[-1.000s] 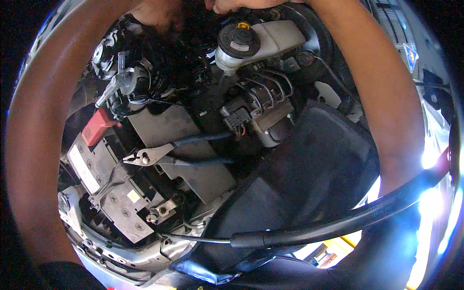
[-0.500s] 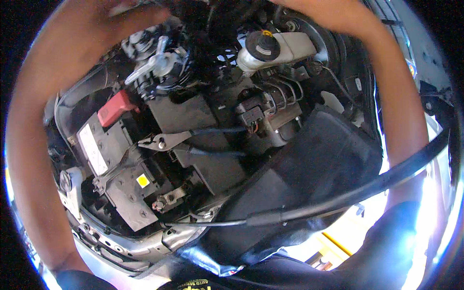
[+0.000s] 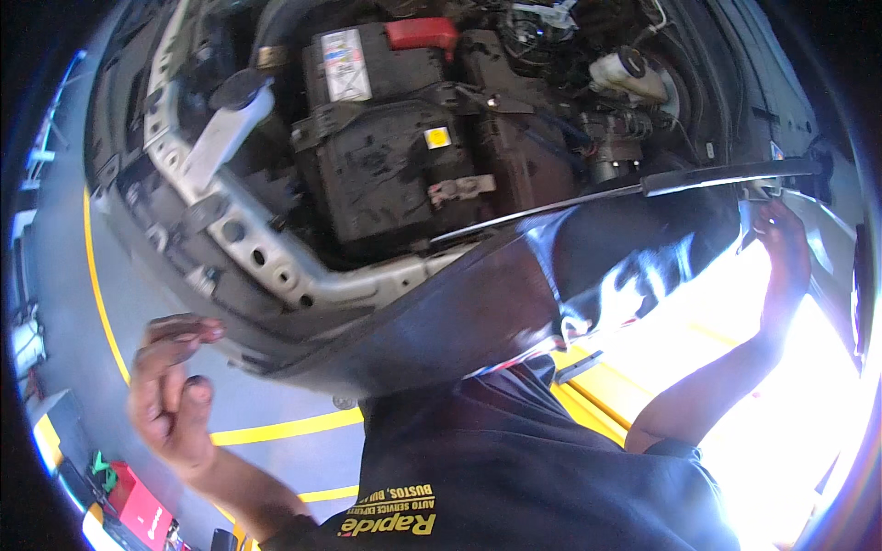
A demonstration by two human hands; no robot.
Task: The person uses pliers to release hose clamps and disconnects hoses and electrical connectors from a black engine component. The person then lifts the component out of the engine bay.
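Observation:
My left hand (image 3: 175, 395) hangs in the air left of the car's front edge. Its fingers are bent but the thumb stands apart, and nothing shows between them. Over on the right, my right hand (image 3: 781, 234) is beside the fender, at the right end of a black fender cover (image 3: 441, 303). Its fingers look curled; whether they grip anything cannot be made out. Pliers (image 3: 496, 103) lie across the engine bay next to the car battery (image 3: 377, 174), which has a red terminal cover (image 3: 421, 35) and a yellow sticker.
A hood prop rod (image 3: 542, 216) with a black sleeve (image 3: 726, 176) crosses above the fender cover. The white washer filler neck (image 3: 225, 138) rises at the left, and the brake fluid reservoir (image 3: 629, 75) sits at the back right. A red box (image 3: 138, 505) stands on the yellow-lined floor.
Both hands have come back from deep in the engine bay, the left to the car's front, the right to the fender. The view has shifted, showing more floor and my shirt.

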